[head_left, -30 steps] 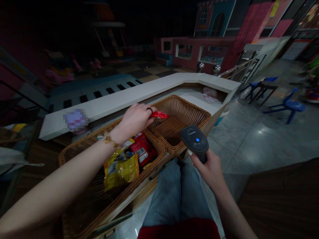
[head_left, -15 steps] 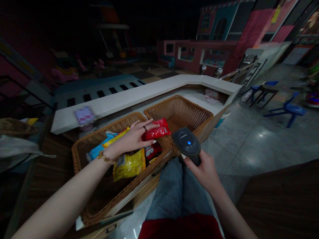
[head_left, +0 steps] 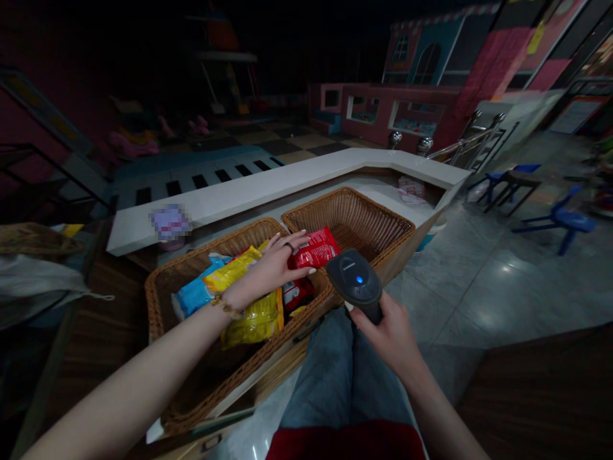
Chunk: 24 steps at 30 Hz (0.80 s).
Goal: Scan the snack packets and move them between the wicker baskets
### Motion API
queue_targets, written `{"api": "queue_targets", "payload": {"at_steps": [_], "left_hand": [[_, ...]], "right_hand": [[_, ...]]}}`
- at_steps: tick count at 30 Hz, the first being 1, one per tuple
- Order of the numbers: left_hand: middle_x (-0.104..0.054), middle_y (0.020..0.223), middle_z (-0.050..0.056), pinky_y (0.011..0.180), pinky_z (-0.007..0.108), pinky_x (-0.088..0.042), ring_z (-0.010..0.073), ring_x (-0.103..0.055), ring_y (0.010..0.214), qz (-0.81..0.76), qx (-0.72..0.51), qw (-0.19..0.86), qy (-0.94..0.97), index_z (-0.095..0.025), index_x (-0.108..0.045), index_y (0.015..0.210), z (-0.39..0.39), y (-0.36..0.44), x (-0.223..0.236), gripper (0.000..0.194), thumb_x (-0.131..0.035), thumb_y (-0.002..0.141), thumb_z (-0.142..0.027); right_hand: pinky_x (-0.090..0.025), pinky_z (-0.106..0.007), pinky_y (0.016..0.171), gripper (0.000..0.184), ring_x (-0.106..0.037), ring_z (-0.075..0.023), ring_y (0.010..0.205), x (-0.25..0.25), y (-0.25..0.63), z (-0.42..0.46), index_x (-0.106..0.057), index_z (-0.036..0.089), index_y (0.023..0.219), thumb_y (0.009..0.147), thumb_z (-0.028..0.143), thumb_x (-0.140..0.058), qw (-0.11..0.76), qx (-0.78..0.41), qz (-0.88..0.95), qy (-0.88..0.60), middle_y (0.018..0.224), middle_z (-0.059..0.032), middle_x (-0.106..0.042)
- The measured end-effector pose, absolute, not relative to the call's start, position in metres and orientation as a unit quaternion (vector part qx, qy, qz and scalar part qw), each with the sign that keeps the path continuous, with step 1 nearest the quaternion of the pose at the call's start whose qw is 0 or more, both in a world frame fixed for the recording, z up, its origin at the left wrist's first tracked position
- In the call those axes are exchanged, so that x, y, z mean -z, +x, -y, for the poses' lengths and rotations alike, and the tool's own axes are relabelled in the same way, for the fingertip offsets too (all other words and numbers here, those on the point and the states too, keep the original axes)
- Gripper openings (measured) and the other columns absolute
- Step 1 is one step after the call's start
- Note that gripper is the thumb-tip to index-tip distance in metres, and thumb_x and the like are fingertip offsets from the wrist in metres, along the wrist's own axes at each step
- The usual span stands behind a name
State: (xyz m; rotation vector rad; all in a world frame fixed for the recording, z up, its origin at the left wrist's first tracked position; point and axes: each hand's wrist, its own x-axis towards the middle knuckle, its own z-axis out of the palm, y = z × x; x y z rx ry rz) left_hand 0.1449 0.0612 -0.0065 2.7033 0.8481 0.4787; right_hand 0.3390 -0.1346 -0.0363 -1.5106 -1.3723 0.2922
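My left hand [head_left: 276, 265] grips a small red snack packet [head_left: 316, 249] and holds it over the rim between two wicker baskets. My right hand [head_left: 390, 329] is wrapped round the handle of a dark barcode scanner [head_left: 355, 281] with a blue light, its head close to the packet. The near basket [head_left: 163, 291] holds yellow packets [head_left: 251, 316], a blue packet [head_left: 194, 295] and a red one [head_left: 294, 295]. The far basket [head_left: 383, 220] looks bare inside.
The baskets rest on a low shelf behind a long white counter [head_left: 268, 185]. My jeans-clad legs [head_left: 335, 377] are below. A tiled floor with blue chairs [head_left: 558, 217] and a small table lies to the right. A dim play area fills the background.
My left hand has drawn the red packet back from over the far basket toward the scanner and turned it flat. The scanner has shifted slightly left toward it.
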Motion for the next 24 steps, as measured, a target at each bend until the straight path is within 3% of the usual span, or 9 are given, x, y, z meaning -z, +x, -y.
{"api": "queue_targets", "payload": {"at_steps": [2, 7, 11, 18, 24], "left_hand": [[-0.042, 0.161, 0.016, 0.124, 0.06, -0.018, 0.0337, -0.039, 0.149, -0.305, -0.131, 0.116, 0.936, -0.025, -0.046, 0.152, -0.061, 0.143, 0.005, 0.07, -0.066, 0.092, -0.055], [-0.049, 0.153, 0.015, 0.115, 0.053, -0.033, 0.035, -0.047, 0.139, -0.322, -0.123, 0.093, 0.934, -0.026, -0.046, 0.154, -0.062, 0.135, 0.001, 0.076, -0.067, 0.089, -0.06], [-0.056, 0.142, 0.015, 0.108, 0.05, -0.038, 0.0343, -0.053, 0.126, -0.321, -0.164, 0.06, 0.931, -0.024, -0.03, 0.162, -0.062, 0.135, 0.001, 0.09, -0.072, 0.087, -0.054], [-0.053, 0.147, 0.016, 0.115, 0.054, -0.03, 0.0355, -0.047, 0.134, -0.251, -0.249, -0.06, 0.934, -0.026, -0.017, 0.164, -0.058, 0.133, -0.007, 0.098, -0.077, 0.087, -0.031], [-0.053, 0.146, 0.018, 0.117, 0.054, -0.032, 0.0363, -0.047, 0.135, -0.23, -0.256, -0.097, 0.934, -0.022, -0.012, 0.165, -0.058, 0.131, -0.005, 0.103, -0.078, 0.087, -0.031]], "right_hand": [[-0.055, -0.028, 0.067, 0.011, -0.071, -0.0224, 0.071, 0.036, 0.339, 0.135, -0.066, 0.022, 0.093, 0.086, 0.027, -0.06, 0.51, -0.121, 0.573, -0.63, 0.08, -0.0029, -0.074], [-0.054, -0.028, 0.065, 0.009, -0.07, -0.0223, 0.069, 0.035, 0.339, 0.136, -0.066, 0.022, 0.091, 0.086, 0.028, -0.06, 0.505, -0.125, 0.574, -0.632, 0.077, -0.0027, -0.074], [-0.054, -0.027, 0.066, 0.007, -0.07, -0.0212, 0.069, 0.033, 0.335, 0.134, -0.064, 0.022, 0.089, 0.085, 0.026, -0.059, 0.506, -0.135, 0.579, -0.625, 0.077, -0.002, -0.073], [-0.052, -0.025, 0.066, 0.006, -0.068, -0.0194, 0.07, 0.028, 0.326, 0.131, -0.062, 0.021, 0.089, 0.084, 0.022, -0.058, 0.499, -0.153, 0.613, -0.593, 0.078, -0.0025, -0.071], [-0.053, -0.026, 0.068, 0.006, -0.069, -0.0199, 0.072, 0.025, 0.324, 0.132, -0.061, 0.022, 0.09, 0.085, 0.022, -0.057, 0.519, -0.136, 0.611, -0.582, 0.08, -0.0027, -0.072]]}}
